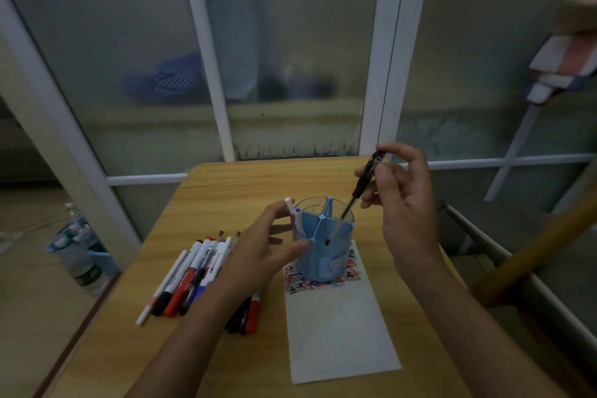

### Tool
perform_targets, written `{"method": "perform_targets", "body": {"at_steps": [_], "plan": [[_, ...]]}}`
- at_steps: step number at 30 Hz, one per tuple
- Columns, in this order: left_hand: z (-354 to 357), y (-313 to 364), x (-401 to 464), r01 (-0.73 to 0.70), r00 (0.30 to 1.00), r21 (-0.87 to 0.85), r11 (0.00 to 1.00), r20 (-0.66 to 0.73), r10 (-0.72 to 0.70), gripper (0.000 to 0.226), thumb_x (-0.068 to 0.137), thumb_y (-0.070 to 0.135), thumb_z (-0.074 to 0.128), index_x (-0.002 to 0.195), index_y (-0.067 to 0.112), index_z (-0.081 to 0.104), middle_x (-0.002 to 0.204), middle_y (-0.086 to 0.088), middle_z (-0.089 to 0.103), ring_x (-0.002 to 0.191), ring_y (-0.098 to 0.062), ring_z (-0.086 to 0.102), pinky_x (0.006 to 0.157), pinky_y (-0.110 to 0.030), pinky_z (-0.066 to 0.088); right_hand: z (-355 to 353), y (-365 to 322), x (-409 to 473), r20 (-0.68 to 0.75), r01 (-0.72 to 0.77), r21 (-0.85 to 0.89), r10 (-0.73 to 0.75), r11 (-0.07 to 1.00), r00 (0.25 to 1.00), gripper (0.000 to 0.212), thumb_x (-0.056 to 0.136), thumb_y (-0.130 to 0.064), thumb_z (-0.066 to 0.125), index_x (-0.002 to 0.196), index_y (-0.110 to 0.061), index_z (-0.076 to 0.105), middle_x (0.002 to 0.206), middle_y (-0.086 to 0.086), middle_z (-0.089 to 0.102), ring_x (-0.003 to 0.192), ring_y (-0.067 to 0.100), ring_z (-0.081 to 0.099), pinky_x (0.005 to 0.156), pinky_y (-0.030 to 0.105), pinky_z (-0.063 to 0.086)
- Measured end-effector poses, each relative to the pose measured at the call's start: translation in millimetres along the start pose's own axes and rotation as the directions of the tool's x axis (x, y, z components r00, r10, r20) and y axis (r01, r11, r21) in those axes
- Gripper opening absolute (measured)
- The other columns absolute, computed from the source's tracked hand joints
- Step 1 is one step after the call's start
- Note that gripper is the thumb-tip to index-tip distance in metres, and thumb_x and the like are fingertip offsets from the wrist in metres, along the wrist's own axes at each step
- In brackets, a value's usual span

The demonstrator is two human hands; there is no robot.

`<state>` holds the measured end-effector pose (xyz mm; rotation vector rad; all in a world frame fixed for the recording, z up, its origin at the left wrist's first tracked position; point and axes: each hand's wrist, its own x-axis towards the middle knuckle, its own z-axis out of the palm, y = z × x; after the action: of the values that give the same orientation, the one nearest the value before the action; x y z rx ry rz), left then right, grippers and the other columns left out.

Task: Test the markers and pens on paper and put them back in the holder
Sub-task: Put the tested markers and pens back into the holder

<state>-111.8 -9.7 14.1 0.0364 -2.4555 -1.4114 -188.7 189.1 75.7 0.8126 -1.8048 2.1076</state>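
1. Two bare hands working at once: right hand (408,203) pinching a thin black pen (364,178) between thumb and fingertips, tip pointing down into a back slot of the round see-through blue plastic holder (323,239).
2. Left hand (263,247) pressing against the holder's left side, fingers fairly straight, thumb touching the front wall, gripping nothing.
3. Standing on the far end of a long white paper sheet (339,326), right on top of red and black test scribbles (319,281).
4. Already sitting in the left slot: a white marker with a purple end (298,215), and one more white pen just beside it.
5. Lying on the light wooden table (226,184) to the left: a loose bunch of red, black and blue markers and pens (193,271), probably waiting for testing.
6. Risking a miss: pen tilted, so possibly hitting a blue divider wall and slipping out of the pinch.
7. Risking a tip-over too, with the pushing hand maybe sliding the holder across the smooth paper.
8. Hiding several markers under the left forearm, so no sure count.
9. Looking dim and blurry, so hard reading labels or telling exactly how deep the pen tip is sitting.
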Motion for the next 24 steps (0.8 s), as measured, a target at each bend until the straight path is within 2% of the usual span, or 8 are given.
{"method": "perform_targets", "body": {"at_steps": [4, 7, 9, 12, 15, 17, 21, 24], "plan": [[-2, -2, 3, 0.0, 1.0, 0.024, 1.0, 0.019, -0.001, 0.052, 0.079, 0.047, 0.067, 0.128, 0.045, 0.048, 0.135, 0.025, 0.051, 0.123, -0.001, 0.051, 0.097, -0.04, 0.052, 5, 1, -2, 0.024, 0.026, -0.009, -0.026, 1.0, 0.999, 0.022, 0.104, -0.014, 0.047, 0.118, -0.03, 0.053, 0.099, 0.005, 0.072, 0.073, 0.015, 0.064, 0.07, 0.032, 0.057], [-3, -4, 4, -0.007, 1.0, 0.055, 0.998, 0.022, 0.006, 0.051, 0.086, 0.036, 0.067, 0.129, 0.051, 0.044, 0.134, 0.027, 0.05, 0.123, 0.004, 0.049, 0.099, -0.035, 0.051, 10, 7, -6, 0.066, 0.044, -0.086, -0.038, 0.995, 0.997, 0.022, 0.104, -0.017, 0.048, 0.119, -0.033, 0.053, 0.097, 0.004, 0.07, 0.077, 0.017, 0.065, 0.071, 0.037, 0.058], [-5, -4, 4, -0.016, 0.999, 0.062, 0.998, 0.036, 0.014, 0.05, 0.088, 0.037, 0.065, 0.127, 0.056, 0.041, 0.136, 0.027, 0.047, 0.124, 0.004, 0.048, 0.099, -0.032, 0.05, 13, 12, -8, 0.096, 0.048, -0.134, -0.035, 0.99, 0.995, 0.02, 0.104, -0.018, 0.048, 0.12, -0.028, 0.054, 0.096, 0.002, 0.07, 0.079, 0.017, 0.067, 0.07, 0.037, 0.058], [-6, -4, 3, -0.027, 0.999, 0.065, 0.998, 0.029, 0.026, 0.047, 0.089, 0.034, 0.065, 0.123, 0.057, 0.043, 0.137, 0.022, 0.049, 0.122, 0.002, 0.05, 0.096, -0.03, 0.051, 18, 19, -14, 0.198, 0.06, -0.239, -0.012, 0.969, 0.98, 0.017, 0.103, -0.021, 0.052, 0.117, -0.03, 0.055, 0.093, -0.006, 0.073, 0.086, 0.01, 0.07, 0.068, 0.028, 0.057], [-9, -4, 5, -0.032, 0.999, 0.049, 0.998, 0.005, 0.032, 0.04, 0.088, 0.031, 0.068, 0.12, 0.048, 0.051, 0.131, 0.019, 0.053, 0.116, 0.0, 0.055, 0.092, -0.03, 0.054, 20, 28, -24, 0.324, 0.115, -0.396, 0.022, 0.911, 0.946, 0.018, 0.1, -0.026, 0.057, 0.113, -0.037, 0.055, 0.096, -0.014, 0.072, 0.091, -0.004, 0.067, 0.064, 0.013, 0.05], [-12, -3, 6, -0.03, 1.0, 0.026, 0.999, 0.006, 0.03, 0.035, 0.087, 0.029, 0.068, 0.118, 0.041, 0.056, 0.126, 0.019, 0.057, 0.112, 0.001, 0.058, 0.089, -0.028, 0.055, 19, 31, -29, 0.362, 0.143, -0.447, 0.032, 0.883, 0.932, 0.022, 0.098, -0.026, 0.061, 0.114, -0.04, 0.055, 0.1, -0.015, 0.071, 0.094, -0.007, 0.065, 0.066, 0.01, 0.048], [-17, -4, 7, -0.043, 0.999, 0.015, 0.999, 0.03, 0.043, 0.029, 0.091, 0.025, 0.065, 0.118, 0.034, 0.061, 0.123, 0.019, 0.061, 0.11, -0.001, 0.061, 0.087, -0.025, 0.054, 15, 31, -30, 0.369, 0.17, -0.494, 0.029, 0.853, 0.929, 0.037, 0.094, -0.032, 0.064, 0.123, -0.047, 0.047, 0.106, -0.017, 0.07, 0.102, 0.0, 0.064, 0.079, 0.03, 0.059], [-22, -7, 9, -0.044, 0.998, 0.027, 0.999, 0.045, 0.042, 0.026, 0.094, 0.023, 0.063, 0.117, 0.035, 0.064, 0.126, 0.019, 0.062, 0.109, -0.001, 0.062, 0.091, -0.031, 0.054, 12, 31, -34, 0.384, 0.2, -0.515, 0.016, 0.833, 0.923, 0.056, 0.093, -0.033, 0.065, 0.136, -0.052, 0.036, 0.106, -0.027, 0.064, 0.101, 0.001, 0.06, 0.08, 0.028, 0.055]]}}
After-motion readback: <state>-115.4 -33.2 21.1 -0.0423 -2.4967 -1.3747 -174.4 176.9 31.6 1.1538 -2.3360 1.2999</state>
